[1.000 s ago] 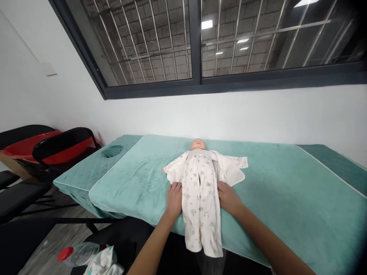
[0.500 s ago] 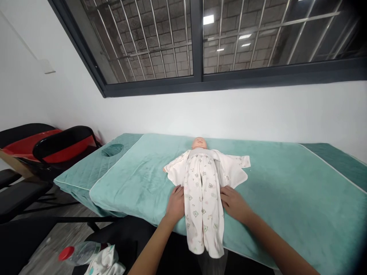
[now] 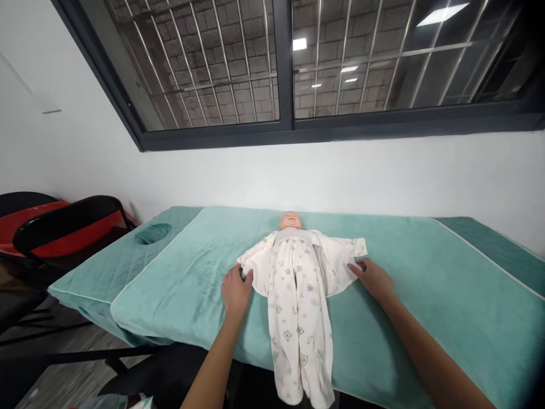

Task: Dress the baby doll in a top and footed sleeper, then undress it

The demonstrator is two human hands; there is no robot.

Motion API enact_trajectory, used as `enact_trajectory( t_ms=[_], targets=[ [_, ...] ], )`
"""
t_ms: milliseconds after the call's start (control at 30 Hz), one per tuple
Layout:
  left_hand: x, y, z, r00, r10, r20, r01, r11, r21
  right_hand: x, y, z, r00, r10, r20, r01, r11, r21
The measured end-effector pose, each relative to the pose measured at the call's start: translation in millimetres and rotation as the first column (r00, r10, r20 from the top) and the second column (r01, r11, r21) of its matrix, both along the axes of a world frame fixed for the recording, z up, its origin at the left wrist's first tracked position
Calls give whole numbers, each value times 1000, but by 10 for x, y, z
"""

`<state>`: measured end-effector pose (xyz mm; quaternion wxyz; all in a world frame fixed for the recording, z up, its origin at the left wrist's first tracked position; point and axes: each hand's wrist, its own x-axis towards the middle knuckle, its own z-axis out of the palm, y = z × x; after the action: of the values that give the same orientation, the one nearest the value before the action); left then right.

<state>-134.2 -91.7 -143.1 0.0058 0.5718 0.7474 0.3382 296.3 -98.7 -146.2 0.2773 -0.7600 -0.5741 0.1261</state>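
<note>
A baby doll (image 3: pixel 290 220) lies on its back on a teal towel (image 3: pixel 400 295) spread over a massage bed. It wears a white printed top, open to both sides, and white printed trousers (image 3: pixel 298 318) whose legs hang over the near edge. My left hand (image 3: pixel 235 290) rests at the edge of the top's left flap, its fingers curled against the cloth. At the right flap's edge my right hand (image 3: pixel 373 277) lies with fingers stretched toward the cloth.
The bed (image 3: pixel 106 267) has a face hole (image 3: pixel 152 233) at its left end and stands against a white wall under a barred window. A black and red chair (image 3: pixel 51 233) stands at the left. Dark floor and furniture lie below the near edge.
Both hands have moved out and away from the trouser legs to the outer edges of the open top. The camera has shifted slightly right and down.
</note>
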Motion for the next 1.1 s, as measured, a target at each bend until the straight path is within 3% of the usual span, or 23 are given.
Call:
enact_trajectory(
  t_ms=[67,133,233,267,333,400,500,567,633,700,733,833,900,967,1100],
  targets=[
    [54,-20,3,996,20,-90,-23,999,-30,-65,31,30,993,81,-81,-78,996,39],
    [92,-58,-2,995,21,-98,-26,999,-40,-136,61,70,944,186,-273,-144,976,165],
    [104,-91,-14,996,19,-89,-22,999,-32,-328,115,252,728,317,-607,-131,935,330],
    [100,-93,-19,996,17,-90,-19,1000,-24,-426,131,356,657,354,-666,-131,923,361],
    [92,-90,-27,996,13,-84,-13,1000,-6,-668,144,607,584,450,-675,-198,886,420],
    [87,-88,-31,997,9,-75,-8,1000,14,-936,110,857,577,594,-561,-379,803,461],
    [91,-94,-32,997,5,-74,-3,1000,29,-1298,-55,1070,621,771,-144,-714,632,302],
    [96,-99,-32,996,2,-89,0,1000,31,-1468,-215,1064,553,816,170,-830,522,195],
    [99,-101,-37,994,7,-105,-3,999,39,-1562,-375,971,486,791,371,-873,458,168],
    [99,-102,-47,994,11,-107,-6,999,46,-1577,-510,832,506,736,450,-860,468,203],
    [98,-101,-53,995,9,-103,-4,999,49,-1559,-565,756,555,695,457,-829,508,235],
    [97,-94,-73,995,7,-99,-1,998,57,-1448,-671,534,763,509,399,-637,696,331],
    [96,-88,-83,994,14,-107,-8,998,61,-1380,-691,432,838,403,368,-525,779,342],
    [95,-84,-89,994,15,-113,-8,998,61,-1363,-677,402,842,374,390,-505,799,325],
    [90,-85,-89,994,10,-110,-3,998,62,-1503,-633,518,798,420,432,-570,758,317]
  ],
)
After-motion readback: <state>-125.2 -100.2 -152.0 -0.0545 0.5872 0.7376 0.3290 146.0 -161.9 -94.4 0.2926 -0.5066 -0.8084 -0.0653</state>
